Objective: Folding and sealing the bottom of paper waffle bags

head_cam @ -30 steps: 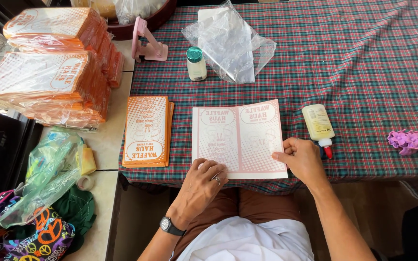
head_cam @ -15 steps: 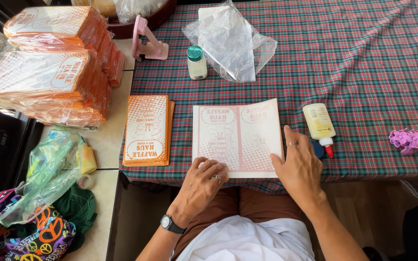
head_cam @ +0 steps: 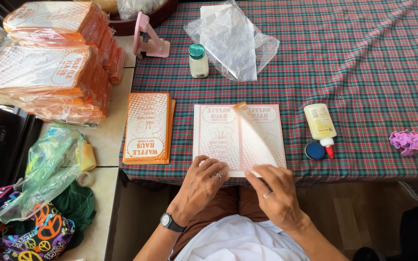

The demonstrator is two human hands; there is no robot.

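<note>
Flat white paper sheet with pink print (head_cam: 218, 137): lying at the near edge of the plaid tablecloth (head_cam: 364, 63). Left hand (head_cam: 200, 186) is pressing it, fingers spread. Right hand (head_cam: 276, 193) is pinching its curled flap (head_cam: 253, 140).

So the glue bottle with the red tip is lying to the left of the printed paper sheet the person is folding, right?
Not quite. The head view shows the glue bottle lying to the right of the printed paper sheet, not the left. On the left is a stack of orange printed bags. The rest holds: the left hand presses the sheet down while the right hand lifts its right flap over.
</note>
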